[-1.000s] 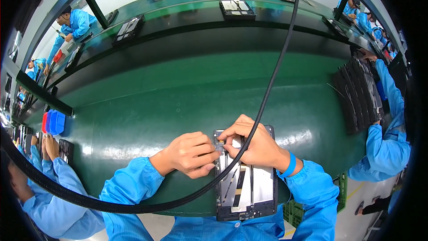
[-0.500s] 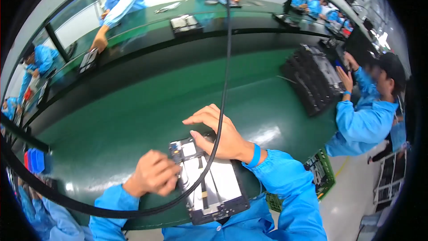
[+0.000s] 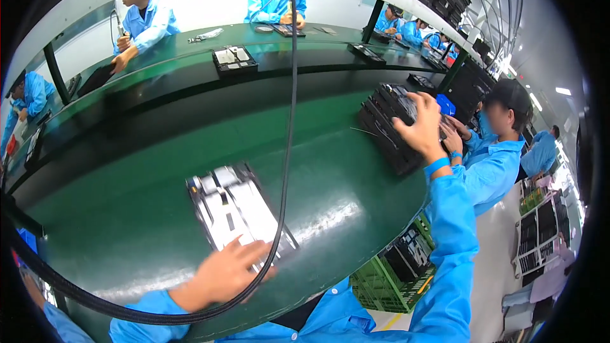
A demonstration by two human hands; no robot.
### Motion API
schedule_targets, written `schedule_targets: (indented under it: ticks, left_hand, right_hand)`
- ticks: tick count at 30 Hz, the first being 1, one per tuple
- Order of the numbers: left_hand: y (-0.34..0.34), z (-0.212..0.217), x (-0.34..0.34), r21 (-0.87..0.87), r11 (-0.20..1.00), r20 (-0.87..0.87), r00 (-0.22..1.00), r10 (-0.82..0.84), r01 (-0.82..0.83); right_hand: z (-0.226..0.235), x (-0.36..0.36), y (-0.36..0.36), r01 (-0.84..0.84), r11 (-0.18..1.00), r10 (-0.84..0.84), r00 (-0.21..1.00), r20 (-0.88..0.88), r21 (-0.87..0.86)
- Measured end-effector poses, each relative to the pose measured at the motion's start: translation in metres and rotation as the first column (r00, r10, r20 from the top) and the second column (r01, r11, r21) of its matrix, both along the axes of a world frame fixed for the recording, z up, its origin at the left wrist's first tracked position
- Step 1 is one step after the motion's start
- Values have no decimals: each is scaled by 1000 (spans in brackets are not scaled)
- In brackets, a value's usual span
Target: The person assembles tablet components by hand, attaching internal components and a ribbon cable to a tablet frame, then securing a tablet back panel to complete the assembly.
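Opened tablet [image 3: 238, 206] seen under and beyond left grip [image 3: 225, 273]; hold couldn't be told, too blurry. Right grip [image 3: 424, 132] spread wide, empty, dark stack [image 3: 381, 128] behind it. Reach step guessed; edge pinch probably needed next.

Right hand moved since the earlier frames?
Yes: judged against the stack of black units, the right hand moved rightward, from the opened tablet to overlapping that stack in view; contact unclear.
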State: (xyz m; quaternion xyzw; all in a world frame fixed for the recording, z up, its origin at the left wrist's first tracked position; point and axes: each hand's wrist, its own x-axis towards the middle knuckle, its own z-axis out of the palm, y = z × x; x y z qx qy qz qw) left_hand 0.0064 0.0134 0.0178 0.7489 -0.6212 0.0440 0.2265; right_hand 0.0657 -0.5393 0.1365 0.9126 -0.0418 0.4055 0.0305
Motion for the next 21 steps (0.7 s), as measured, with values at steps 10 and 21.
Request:
schedule_targets:
  ticks: [10,21]
  left_hand:
    - [98,-16,143,-277,693,125,690,713,-666]
    - [84,-7,106,-372,734,73,770,633,-568]
  right_hand:
    - [12,-18,-83,529,828,-300,696,-652,184]
    - [-14,-29,5,183,983,-183,982,-52,0]
